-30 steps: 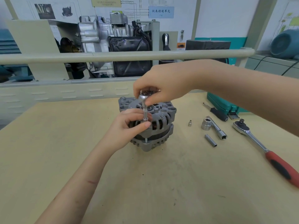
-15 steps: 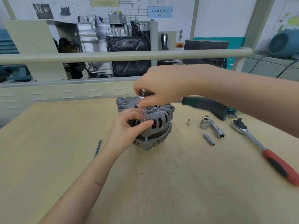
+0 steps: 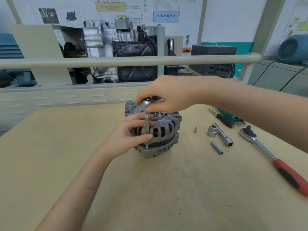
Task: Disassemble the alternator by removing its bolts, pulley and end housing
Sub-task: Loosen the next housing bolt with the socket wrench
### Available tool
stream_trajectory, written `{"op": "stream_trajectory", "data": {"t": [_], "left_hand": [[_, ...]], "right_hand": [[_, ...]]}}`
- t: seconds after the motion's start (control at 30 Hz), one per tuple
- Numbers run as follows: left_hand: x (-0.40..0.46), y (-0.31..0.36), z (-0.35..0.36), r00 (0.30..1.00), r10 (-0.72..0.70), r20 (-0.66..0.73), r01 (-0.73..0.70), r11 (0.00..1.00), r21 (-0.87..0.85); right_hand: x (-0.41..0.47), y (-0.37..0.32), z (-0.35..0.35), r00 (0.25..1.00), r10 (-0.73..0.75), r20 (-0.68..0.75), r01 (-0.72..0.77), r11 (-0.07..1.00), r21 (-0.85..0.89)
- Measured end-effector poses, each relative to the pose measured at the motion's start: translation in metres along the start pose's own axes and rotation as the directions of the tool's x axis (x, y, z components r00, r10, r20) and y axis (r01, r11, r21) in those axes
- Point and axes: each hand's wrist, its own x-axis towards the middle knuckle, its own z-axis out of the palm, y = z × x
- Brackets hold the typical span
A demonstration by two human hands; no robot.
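The grey alternator [image 3: 166, 129] stands upright in the middle of the wooden table. A small chrome ratchet [image 3: 146, 102] with a socket extension [image 3: 146, 120] stands vertically on a through bolt [image 3: 147, 146] at the alternator's near-left side. My right hand [image 3: 166, 94] grips the ratchet's head from above; the ratchet's handle is hidden by the hand. My left hand [image 3: 126, 135] holds the lower end of the extension between thumb and fingers, against the slotted housing.
Right of the alternator lie a tiny bit [image 3: 195, 130], a socket [image 3: 211, 130], an extension bar [image 3: 225, 137], a slim deep socket [image 3: 216, 147], a black-handled screwdriver [image 3: 223, 120] and a large red-handled ratchet [image 3: 273, 157]. A beige rail [image 3: 116, 61] runs behind the table.
Half a second ago a green-black ratchet handle stuck out right of my right hand; it is now hidden behind the hand and forearm. My left hand has kept its hold.
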Motion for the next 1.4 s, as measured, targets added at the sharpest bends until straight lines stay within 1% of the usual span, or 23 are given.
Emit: {"op": "stream_trajectory", "data": {"t": [0.07, 0.17, 0.27, 0.33, 0.4, 0.43, 0.5, 0.6, 0.63, 0.77, 0.9, 1.0, 1.13, 1.2, 1.33, 1.4], "left_hand": [[0.000, -0.001, 0.000, 1.000, 0.020, -0.010, -0.019, 0.999, 0.049], [-0.001, -0.002, 0.000, 0.999, 0.041, -0.025, -0.040, 0.998, 0.040], [0.000, -0.003, -0.001, 0.999, 0.043, -0.019, -0.042, 0.998, 0.047], [0.000, -0.004, -0.002, 0.999, 0.042, -0.019, -0.041, 0.998, 0.049], [0.001, -0.004, -0.003, 0.999, 0.044, -0.025, -0.043, 0.998, 0.055], [0.001, -0.004, -0.003, 0.999, 0.048, -0.020, -0.047, 0.997, 0.058], [0.001, -0.005, -0.005, 0.998, 0.055, -0.010, -0.054, 0.998, 0.038], [0.001, -0.006, -0.010, 1.000, 0.021, -0.018, -0.022, 0.999, -0.036], [0.000, -0.006, -0.011, 1.000, 0.012, -0.018, -0.013, 0.999, -0.034], [-0.001, -0.004, -0.011, 0.999, 0.025, -0.034, -0.022, 0.996, 0.082], [-0.002, 0.002, -0.009, 0.997, 0.069, -0.023, -0.063, 0.979, 0.193], [-0.002, 0.006, -0.008, 0.994, 0.106, -0.013, -0.099, 0.957, 0.273], [-0.003, 0.007, -0.004, 0.993, 0.118, -0.011, -0.107, 0.930, 0.352], [-0.003, 0.006, -0.004, 0.994, 0.110, -0.026, -0.094, 0.935, 0.342], [-0.004, 0.003, -0.012, 0.999, 0.043, -0.009, -0.041, 0.982, 0.185], [-0.004, 0.000, -0.015, 1.000, 0.028, 0.011, -0.029, 0.988, 0.150]], "right_hand": [[0.001, 0.001, 0.003, 1.000, 0.001, -0.024, 0.000, 1.000, 0.027], [0.001, 0.003, 0.012, 0.998, 0.011, -0.061, -0.007, 0.998, 0.063], [-0.003, 0.005, 0.022, 0.986, 0.011, -0.167, 0.009, 0.993, 0.118], [-0.007, 0.008, 0.024, 0.949, 0.067, -0.307, 0.004, 0.974, 0.225], [-0.011, 0.014, 0.020, 0.883, 0.170, -0.437, -0.002, 0.933, 0.359], [-0.013, 0.017, 0.018, 0.854, 0.216, -0.474, -0.003, 0.913, 0.409], [-0.017, 0.021, 0.014, 0.823, 0.248, -0.511, 0.001, 0.899, 0.438], [-0.022, 0.022, 0.016, 0.821, 0.245, -0.515, 0.001, 0.903, 0.430], [-0.024, 0.022, 0.019, 0.819, 0.254, -0.515, 0.001, 0.896, 0.443], [-0.034, 0.019, 0.038, 0.778, 0.316, -0.544, 0.042, 0.836, 0.546], [-0.042, 0.016, 0.057, 0.725, 0.407, -0.555, 0.108, 0.729, 0.676], [-0.045, 0.016, 0.071, 0.713, 0.466, -0.525, 0.102, 0.671, 0.734], [-0.044, 0.015, 0.082, 0.714, 0.502, -0.488, 0.066, 0.646, 0.761], [-0.045, 0.018, 0.083, 0.718, 0.497, -0.487, 0.061, 0.653, 0.755], [-0.047, 0.023, 0.082, 0.727, 0.477, -0.493, 0.061, 0.671, 0.739], [-0.048, 0.025, 0.084, 0.731, 0.472, -0.493, 0.060, 0.675, 0.735]]}}
